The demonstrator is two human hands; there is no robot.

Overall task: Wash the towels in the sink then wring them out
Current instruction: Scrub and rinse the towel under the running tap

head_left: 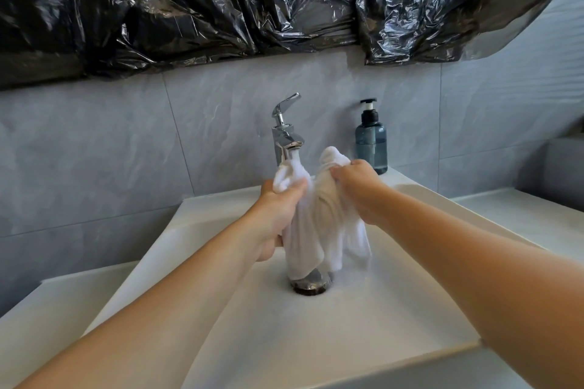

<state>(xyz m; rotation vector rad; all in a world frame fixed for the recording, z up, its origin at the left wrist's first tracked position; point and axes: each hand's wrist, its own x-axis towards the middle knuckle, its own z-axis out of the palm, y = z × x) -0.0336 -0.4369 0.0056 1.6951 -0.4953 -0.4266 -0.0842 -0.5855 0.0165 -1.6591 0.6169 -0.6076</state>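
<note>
A white towel (319, 230) hangs bunched over the white sink (221, 262), its lower end reaching down to the metal drain (311, 286). My left hand (278, 208) grips the towel's left upper part just under the chrome faucet (286, 133). My right hand (358, 189) grips the right upper part, and a fold sticks up above its fingers. Water runs from the faucet spout onto the cloth. The faucet lever is tilted up.
A blue pump bottle (371, 139) stands on the sink's back right corner. Crumpled black plastic sheeting (252, 0) covers the wall above the grey tiles. White counter (521, 211) lies on both sides of the basin.
</note>
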